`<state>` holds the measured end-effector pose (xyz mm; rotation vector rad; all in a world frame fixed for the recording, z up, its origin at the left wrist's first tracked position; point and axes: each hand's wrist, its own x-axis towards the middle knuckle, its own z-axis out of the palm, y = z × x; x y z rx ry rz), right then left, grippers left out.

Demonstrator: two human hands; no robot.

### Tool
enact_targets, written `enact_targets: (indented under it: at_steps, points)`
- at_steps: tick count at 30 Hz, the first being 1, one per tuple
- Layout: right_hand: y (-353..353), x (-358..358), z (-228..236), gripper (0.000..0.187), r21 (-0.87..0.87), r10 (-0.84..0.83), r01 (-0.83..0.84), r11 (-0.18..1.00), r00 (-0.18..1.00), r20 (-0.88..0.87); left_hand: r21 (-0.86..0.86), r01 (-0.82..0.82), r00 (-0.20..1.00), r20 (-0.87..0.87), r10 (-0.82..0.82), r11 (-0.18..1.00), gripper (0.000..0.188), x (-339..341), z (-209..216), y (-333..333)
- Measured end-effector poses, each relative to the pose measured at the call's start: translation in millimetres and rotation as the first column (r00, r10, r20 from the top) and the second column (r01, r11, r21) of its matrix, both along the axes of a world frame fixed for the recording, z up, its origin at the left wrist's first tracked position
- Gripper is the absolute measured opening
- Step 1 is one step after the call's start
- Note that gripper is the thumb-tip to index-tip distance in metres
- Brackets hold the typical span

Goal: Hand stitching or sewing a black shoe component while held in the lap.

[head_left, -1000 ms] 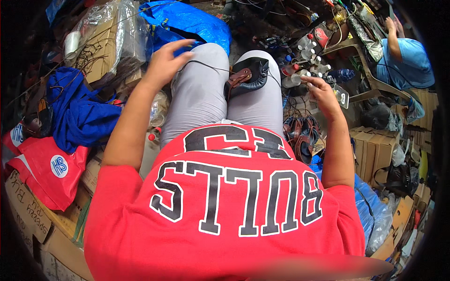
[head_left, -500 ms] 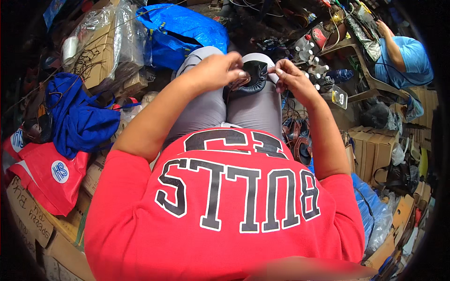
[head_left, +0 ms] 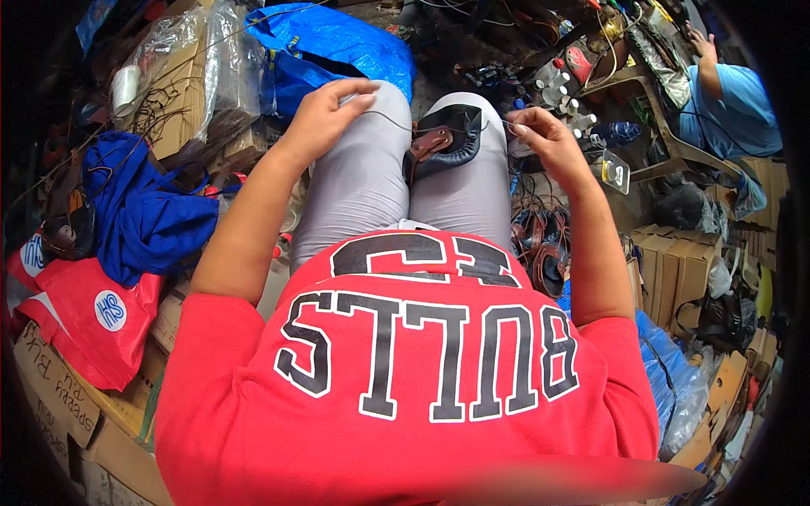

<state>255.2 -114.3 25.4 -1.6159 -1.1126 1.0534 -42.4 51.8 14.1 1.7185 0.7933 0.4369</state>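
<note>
- Head view: from where I stand, a black and brown leather shoe upper with a gathered edge sits between the two sets of fingers, on the right leg of the grey trousers, near the knee; the thigh seems to serve as a support, sparing both hands from gripping the leather.
- The left hand hovers over the other knee, thumb and forefinger slightly apart. A thin dark strand runs from it towards the upper; I cannot tell which fingers hold it.
- The right hand, on the opposite side of the upper, has thumb and forefinger pressed together, seemingly pinching a thin pale strand. Holding the strands out on either side probably keeps them from tangling.
- Closer to the body than the right fingers lie brown and black leather shoe pieces, perhaps left there for easy reach.
- Beyond the left fingers slumps a shiny blue plastic bag; beyond the right ones stand clear plastic bottles, seemingly pushed aside to spare the lap.
</note>
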Motion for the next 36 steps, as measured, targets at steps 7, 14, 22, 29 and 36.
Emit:
enact_targets:
  at_steps: [7,14,22,29,36]
  points:
    - [21,-8,17,0.009,0.049,0.172,-0.201,0.978,0.921,0.350,0.267,0.302,0.934,0.111,-0.341,0.915,0.024,82,8,-22]
    - [22,-8,13,0.011,-0.067,0.280,-0.274,0.959,0.895,0.348,0.266,0.539,0.842,-0.154,-0.517,0.799,0.020,105,6,-10]
    - [7,-17,-3,0.010,-0.011,0.230,-0.231,0.973,0.959,0.165,-0.207,0.579,0.814,0.097,-0.572,0.789,0.022,107,-5,-7]
    - [-14,-34,-2,0.012,0.152,0.051,-0.102,0.983,0.951,0.305,-0.283,0.616,0.782,0.100,-0.616,0.735,0.034,106,-10,-5]
    - [-15,-42,23,0.015,0.067,0.115,-0.186,0.980,0.811,0.574,-0.204,0.678,0.728,0.050,-0.684,0.706,0.037,110,-9,-6]
